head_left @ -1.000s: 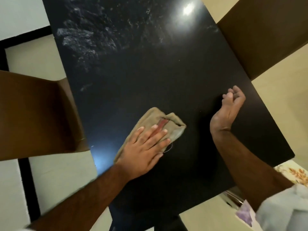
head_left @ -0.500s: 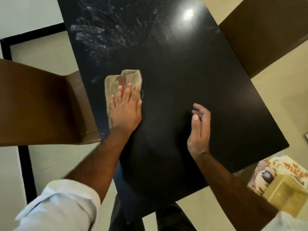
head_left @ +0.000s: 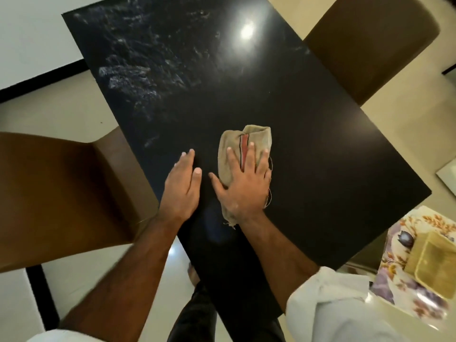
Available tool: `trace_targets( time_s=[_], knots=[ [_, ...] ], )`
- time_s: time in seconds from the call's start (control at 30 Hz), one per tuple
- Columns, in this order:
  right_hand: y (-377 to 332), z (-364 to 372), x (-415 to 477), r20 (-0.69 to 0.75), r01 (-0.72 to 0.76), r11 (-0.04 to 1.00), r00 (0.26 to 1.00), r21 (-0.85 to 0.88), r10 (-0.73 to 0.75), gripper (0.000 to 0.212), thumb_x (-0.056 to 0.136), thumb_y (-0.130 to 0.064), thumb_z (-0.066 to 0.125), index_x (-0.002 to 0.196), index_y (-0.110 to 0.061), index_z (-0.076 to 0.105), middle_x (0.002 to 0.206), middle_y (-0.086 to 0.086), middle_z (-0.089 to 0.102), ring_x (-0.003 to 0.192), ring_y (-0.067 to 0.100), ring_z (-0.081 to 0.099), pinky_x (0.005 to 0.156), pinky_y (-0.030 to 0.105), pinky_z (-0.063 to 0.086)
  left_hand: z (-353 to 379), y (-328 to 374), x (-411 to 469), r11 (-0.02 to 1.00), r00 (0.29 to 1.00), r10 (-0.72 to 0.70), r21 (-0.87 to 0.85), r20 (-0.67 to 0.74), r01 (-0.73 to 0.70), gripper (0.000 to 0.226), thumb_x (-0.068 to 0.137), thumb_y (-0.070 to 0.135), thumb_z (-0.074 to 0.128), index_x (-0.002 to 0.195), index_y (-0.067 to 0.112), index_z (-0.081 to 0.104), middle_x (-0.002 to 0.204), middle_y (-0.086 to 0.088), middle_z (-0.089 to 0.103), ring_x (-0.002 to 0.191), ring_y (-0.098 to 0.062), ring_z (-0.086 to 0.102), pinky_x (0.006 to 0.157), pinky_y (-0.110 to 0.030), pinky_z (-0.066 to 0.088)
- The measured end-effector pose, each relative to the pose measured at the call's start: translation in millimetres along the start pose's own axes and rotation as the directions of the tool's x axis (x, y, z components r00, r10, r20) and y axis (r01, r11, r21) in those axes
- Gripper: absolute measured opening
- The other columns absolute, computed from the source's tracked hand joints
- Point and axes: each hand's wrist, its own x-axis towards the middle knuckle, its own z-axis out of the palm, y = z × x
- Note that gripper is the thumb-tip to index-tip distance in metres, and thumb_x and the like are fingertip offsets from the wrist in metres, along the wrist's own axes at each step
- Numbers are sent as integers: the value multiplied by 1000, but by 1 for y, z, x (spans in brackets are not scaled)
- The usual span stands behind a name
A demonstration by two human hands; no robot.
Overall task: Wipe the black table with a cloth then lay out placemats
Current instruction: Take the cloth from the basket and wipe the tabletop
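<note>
While one flowery mat (head_left: 404,294) at the near right is cut off by the edge, with one yellow box (head_left: 434,265) on it, two hands lie on one black table (head_left: 320,156). The left hand (head_left: 182,186) is flat, with its fingers straight and together. Just beside it, the right hand (head_left: 243,183) presses one tan cloth (head_left: 256,137) with its fingers spread, hiding the cloth's middle. There are two brown chairs, one on the left (head_left: 61,193) and one at the far right (head_left: 370,45). White smears (head_left: 138,77) mark the far left of the table.

Dim, warm; glare spot on table (head_left: 308,144); edges blurred, warped.
</note>
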Motion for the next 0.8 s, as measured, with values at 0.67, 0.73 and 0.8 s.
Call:
trace_targets(
  time_s=[0.67, 0.73, 0.8],
  knots=[
    [-52, -113, -64, -77, 138, 839, 990, 527, -115, 36, 98, -28, 81, 134, -30, 72, 130, -13, 71, 120, 4, 66, 108, 27, 55, -119, 38, -44, 932, 909, 246, 177, 335, -318, 91, 102, 34, 76, 175, 38, 21, 172, 11, 44, 158, -12, 41, 133, -33, 28],
    [-75, -125, -62, -103, 175, 830, 985, 529, -142, 35, 99, -30, 80, 133, -29, 73, 129, -13, 72, 119, 4, 66, 107, 25, 54, -146, 29, -45, 929, 918, 276, 164, 286, -331, 89, 100, 37, 76, 173, 39, 26, 170, 15, 47, 156, -10, 45, 134, -41, 34],
    [-101, -131, -64, -131, 214, 845, 977, 490, -171, 36, 100, -33, 78, 135, -29, 73, 131, -14, 71, 120, 3, 66, 108, 23, 55, -177, 17, -41, 921, 921, 295, 183, 255, -345, 90, 100, 39, 77, 173, 40, 25, 171, 15, 44, 155, -11, 46, 133, -45, 37]
  ],
)
